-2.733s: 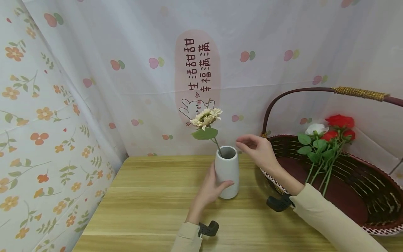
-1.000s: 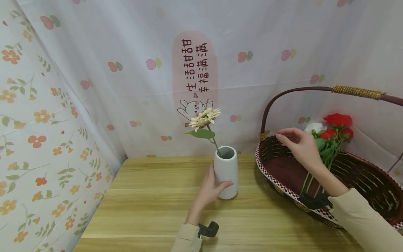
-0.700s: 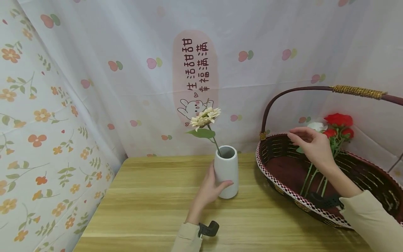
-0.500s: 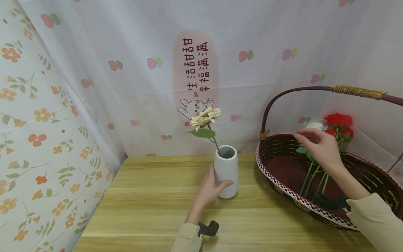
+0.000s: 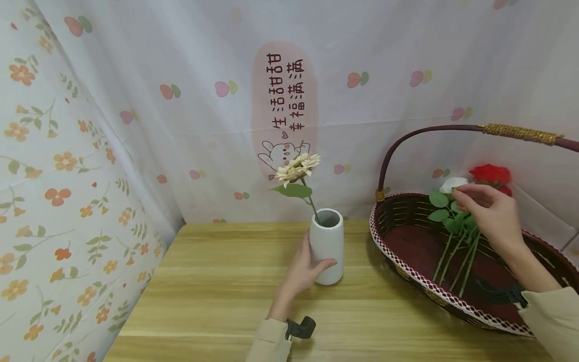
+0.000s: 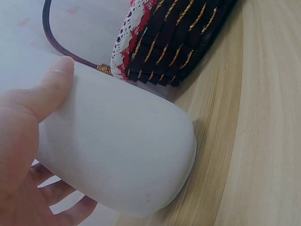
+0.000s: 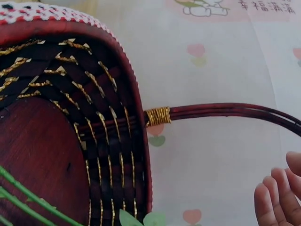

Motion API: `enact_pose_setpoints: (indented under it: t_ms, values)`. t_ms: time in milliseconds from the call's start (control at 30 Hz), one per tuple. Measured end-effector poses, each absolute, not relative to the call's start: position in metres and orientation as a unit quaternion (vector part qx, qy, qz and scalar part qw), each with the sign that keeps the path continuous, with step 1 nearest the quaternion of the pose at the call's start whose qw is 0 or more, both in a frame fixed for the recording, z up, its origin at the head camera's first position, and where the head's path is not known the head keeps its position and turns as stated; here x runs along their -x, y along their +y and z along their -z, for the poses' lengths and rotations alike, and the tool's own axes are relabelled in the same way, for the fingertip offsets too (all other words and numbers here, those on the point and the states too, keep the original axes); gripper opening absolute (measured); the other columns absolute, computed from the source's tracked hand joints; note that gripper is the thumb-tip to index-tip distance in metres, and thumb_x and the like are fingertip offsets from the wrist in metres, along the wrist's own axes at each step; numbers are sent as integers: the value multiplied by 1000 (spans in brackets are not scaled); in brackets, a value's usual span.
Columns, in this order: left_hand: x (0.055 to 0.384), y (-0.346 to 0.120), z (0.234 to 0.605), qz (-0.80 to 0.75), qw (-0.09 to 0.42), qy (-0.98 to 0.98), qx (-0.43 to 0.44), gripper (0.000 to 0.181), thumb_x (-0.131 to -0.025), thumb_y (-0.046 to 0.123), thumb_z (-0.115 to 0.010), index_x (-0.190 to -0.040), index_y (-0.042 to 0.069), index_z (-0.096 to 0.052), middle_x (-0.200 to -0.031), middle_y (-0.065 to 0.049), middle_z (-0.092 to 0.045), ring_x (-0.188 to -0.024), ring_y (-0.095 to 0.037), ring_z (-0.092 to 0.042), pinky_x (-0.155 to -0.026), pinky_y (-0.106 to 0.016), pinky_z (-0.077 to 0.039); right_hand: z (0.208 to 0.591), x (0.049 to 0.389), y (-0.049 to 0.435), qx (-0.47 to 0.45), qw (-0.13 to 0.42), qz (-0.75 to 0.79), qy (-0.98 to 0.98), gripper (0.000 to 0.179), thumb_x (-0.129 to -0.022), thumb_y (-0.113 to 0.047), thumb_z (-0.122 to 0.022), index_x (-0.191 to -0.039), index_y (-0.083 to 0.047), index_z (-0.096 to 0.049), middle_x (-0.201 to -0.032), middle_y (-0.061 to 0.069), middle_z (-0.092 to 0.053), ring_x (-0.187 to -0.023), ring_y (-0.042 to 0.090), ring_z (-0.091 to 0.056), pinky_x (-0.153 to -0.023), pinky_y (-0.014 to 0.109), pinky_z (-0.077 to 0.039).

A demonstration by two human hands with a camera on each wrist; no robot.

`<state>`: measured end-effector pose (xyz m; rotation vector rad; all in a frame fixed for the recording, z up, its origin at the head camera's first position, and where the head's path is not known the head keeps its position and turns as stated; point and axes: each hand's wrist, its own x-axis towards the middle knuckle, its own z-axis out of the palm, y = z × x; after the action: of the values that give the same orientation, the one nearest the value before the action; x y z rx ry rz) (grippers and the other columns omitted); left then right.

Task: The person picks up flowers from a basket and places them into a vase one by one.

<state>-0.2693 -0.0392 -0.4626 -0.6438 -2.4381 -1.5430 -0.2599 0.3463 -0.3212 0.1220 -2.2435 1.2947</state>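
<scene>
My left hand grips the white vase standing on the wooden table, thumb across its front and fingers round its far side. In the left wrist view the vase body fills the middle. A cream flower with a green leaf leans left out of its mouth. Over the wicker basket, my right hand has its fingertips right at a white rose. Its fingers are loosely bent, and the right wrist view shows nothing between them. Red roses lie behind this hand, partly hidden by it.
The dark wicker basket with lace trim stands right of the vase; its tall arched handle rises above. Green stems lie inside it. A printed white curtain hangs behind the wooden table.
My right hand has moved right, from beside the vase mouth over the basket to the white rose. My left hand keeps its hold on the vase, and the cream flower stays in it.
</scene>
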Motion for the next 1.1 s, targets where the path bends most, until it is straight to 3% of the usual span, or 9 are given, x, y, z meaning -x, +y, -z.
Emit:
enact_pose_setpoints:
  t_ms: [367,600,1100]
  values:
    - [269,-39,462,513,89,-827,212,94,-75,52,-68,-145,27,-11,-137,1,-33,-119,-13,-39,-98,-39,-34,329,256,376,-8,287,-538,-792,26,-86,-14,-64,-109,-3,-60,-81,-15,-65,-64,0,-61,-58,10,-46]
    - [268,-39,461,520,89,-822,215,93,-76,48,-69,-145,25,-12,-136,1,-33,-119,-14,-39,-98,-40,-34,339,261,392,77,315,-532,-782,18,-85,-22,-65,-101,-16,-59,-74,-22,-58,-58,-4,-57,-54,8,-44]
    - [266,-39,458,528,86,-817,215,94,-76,45,-70,-145,21,-11,-138,-3,-32,-121,-19,-39,-99,-44,-33,355,265,409,143,306,-525,-781,8,-86,-26,-62,-91,-22,-57,-59,-26,-55,-50,-4,-56,-48,9,-43]
